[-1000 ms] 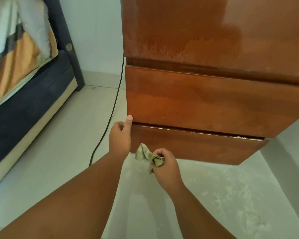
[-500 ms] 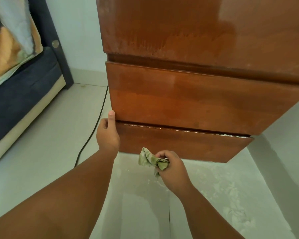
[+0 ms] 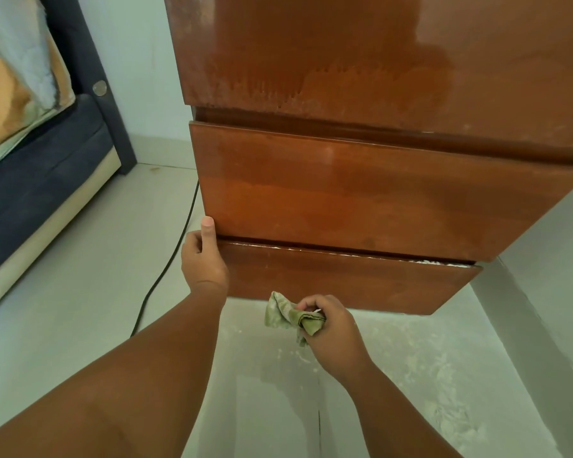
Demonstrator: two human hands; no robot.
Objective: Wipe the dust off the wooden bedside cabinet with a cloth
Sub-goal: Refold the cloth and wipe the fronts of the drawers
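The wooden bedside cabinet (image 3: pixel 361 193) fills the upper right, seen from above, with two drawer fronts below its glossy top. Pale dust streaks the top near its front edge. White dust lines the upper lip of the lower drawer (image 3: pixel 344 279). My left hand (image 3: pixel 204 259) grips the left corner where the two drawers meet, thumb up against the upper drawer's edge. My right hand (image 3: pixel 334 332) holds a bunched greenish cloth (image 3: pixel 286 314) just below and in front of the lower drawer, apart from the wood.
A black cable (image 3: pixel 166 276) runs down the pale tiled floor left of the cabinet. A dark bed frame (image 3: pixel 40 193) with patterned bedding stands at the left. White dust lies scattered on the floor (image 3: pixel 437 375) at the lower right.
The view has shifted right, so cabinet and hands sit further left in frame. My left hand keeps its grip on the drawer corner. My right hand stays with the cloth below the lower drawer.
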